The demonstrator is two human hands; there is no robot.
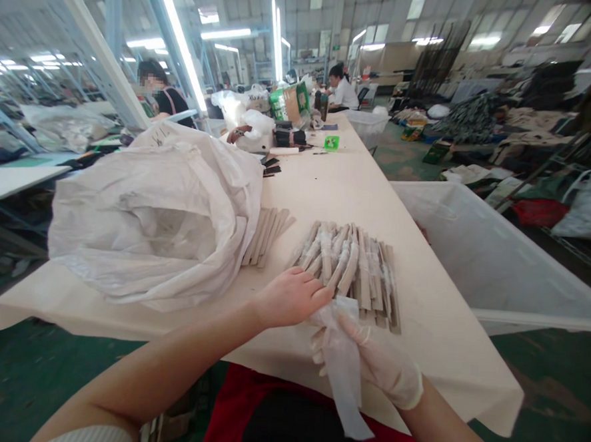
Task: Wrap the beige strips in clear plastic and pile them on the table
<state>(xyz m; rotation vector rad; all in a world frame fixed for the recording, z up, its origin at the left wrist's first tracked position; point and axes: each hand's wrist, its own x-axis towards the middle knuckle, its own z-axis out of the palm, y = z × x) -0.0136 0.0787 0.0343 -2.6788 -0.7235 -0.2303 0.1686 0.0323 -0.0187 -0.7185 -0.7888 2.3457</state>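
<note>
My bare left hand (pixel 291 297) is closed, its fingertips on the upper end of a translucent white strip (pixel 345 367). Just to the right, my right hand (pixel 382 360), in a thin pale glove, grips the same strip, and its loose end hangs down past the table edge. Right beyond both hands lies a heap of beige fabric straps (pixel 346 257), several with clear wrapping round them. A smaller row of beige straps (pixel 264 236) rests further left. What my left fingers press on is partly hidden.
A big white sack (pixel 150 212) slumps on the left of the cream-covered table (pixel 328 183). A white bin (pixel 498 260) stands along the right edge. Bags, a green box (pixel 288 104) and a small green tray (pixel 331 142) sit farther back. Two people work in the distance.
</note>
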